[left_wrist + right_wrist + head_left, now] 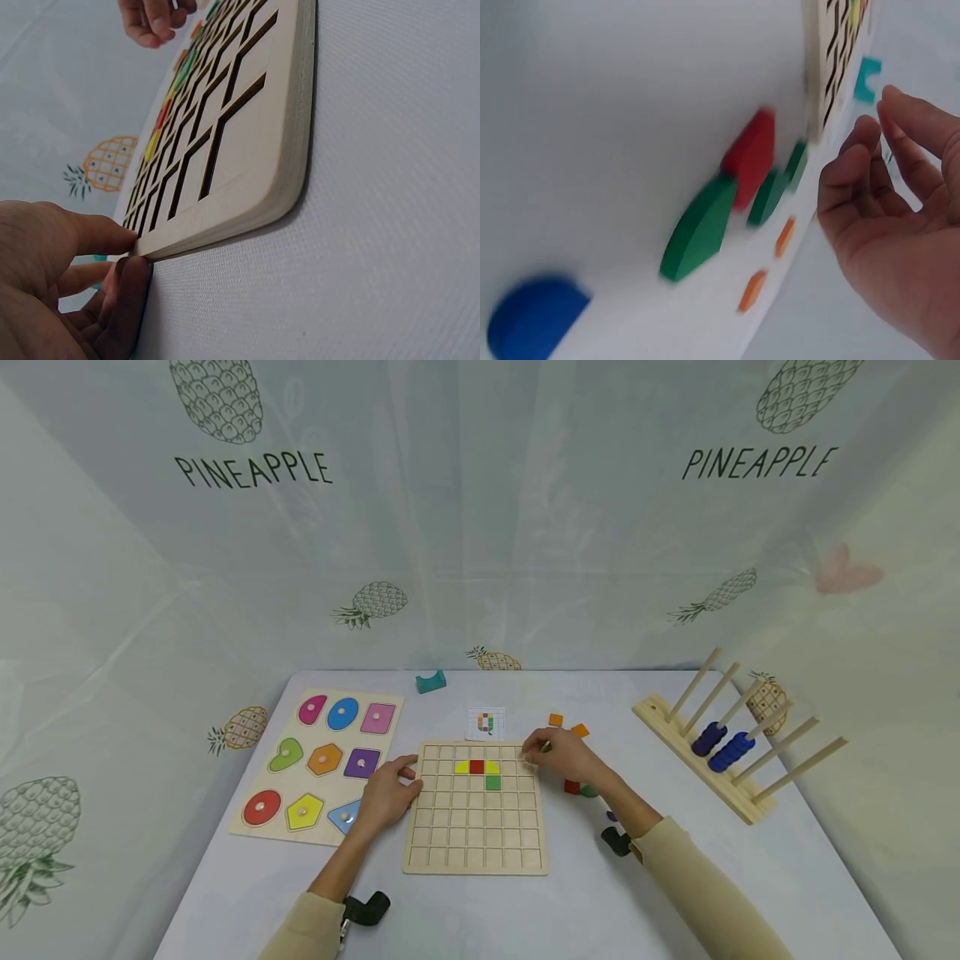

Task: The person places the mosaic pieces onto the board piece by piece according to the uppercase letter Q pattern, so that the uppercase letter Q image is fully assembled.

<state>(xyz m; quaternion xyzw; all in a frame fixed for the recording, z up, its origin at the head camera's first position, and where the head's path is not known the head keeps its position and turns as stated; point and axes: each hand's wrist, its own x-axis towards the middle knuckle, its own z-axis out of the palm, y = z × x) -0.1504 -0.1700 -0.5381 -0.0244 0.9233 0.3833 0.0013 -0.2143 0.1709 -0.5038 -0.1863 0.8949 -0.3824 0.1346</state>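
Observation:
A square wooden grid board lies flat on the table, with yellow, red and green tiles in its upper cells. My left hand rests at its left edge, fingertips touching the rim near a corner in the left wrist view. My right hand hovers by its upper right corner, fingers loosely bent, no piece showing between the fingertips in the right wrist view. Below and beside that hand lie a red piece, green pieces and orange pieces. A small pattern card lies behind the board.
A shape puzzle board with knobbed pieces lies at the left. On the right stands a wooden peg rack with blue and purple beads. A teal block sits at the back edge; a blue piece lies nearer the right wrist.

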